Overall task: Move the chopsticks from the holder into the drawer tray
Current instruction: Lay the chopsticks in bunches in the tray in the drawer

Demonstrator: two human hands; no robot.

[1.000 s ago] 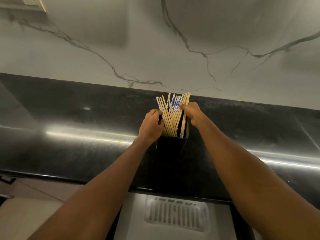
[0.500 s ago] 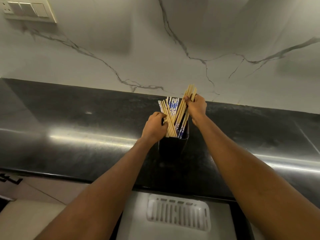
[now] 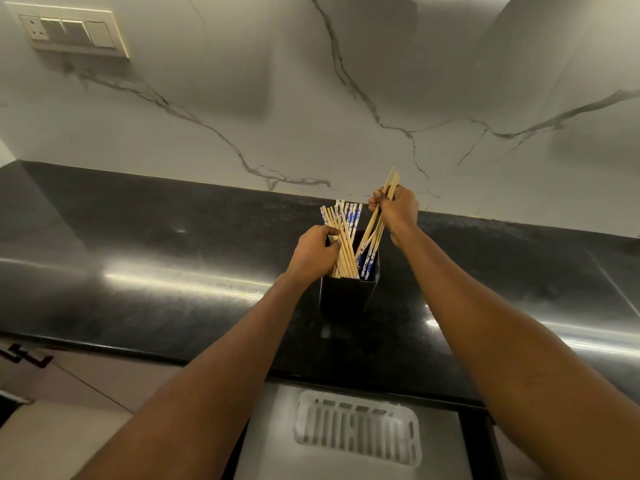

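Note:
A black square holder point(image 3: 346, 292) stands on the dark countertop point(image 3: 173, 265), filled with several wooden and blue-patterned chopsticks point(image 3: 343, 233). My left hand point(image 3: 313, 252) grips the left side of that bunch at the holder's rim. My right hand point(image 3: 398, 209) is closed on a few plain wooden chopsticks point(image 3: 377, 216), lifted up and to the right, with their lower tips still inside the holder. Below the counter edge, a white slotted tray point(image 3: 356, 427) lies in the open drawer point(image 3: 270, 445).
A marble-patterned wall point(image 3: 346, 98) rises right behind the holder. A switch plate point(image 3: 72, 32) is mounted at its upper left. The counter's front edge runs just above the drawer. Light flooring shows at the lower left.
My right hand has pulled a few wooden chopsticks up and to the right, apart from the bunch. My left hand stays on the rest at the holder.

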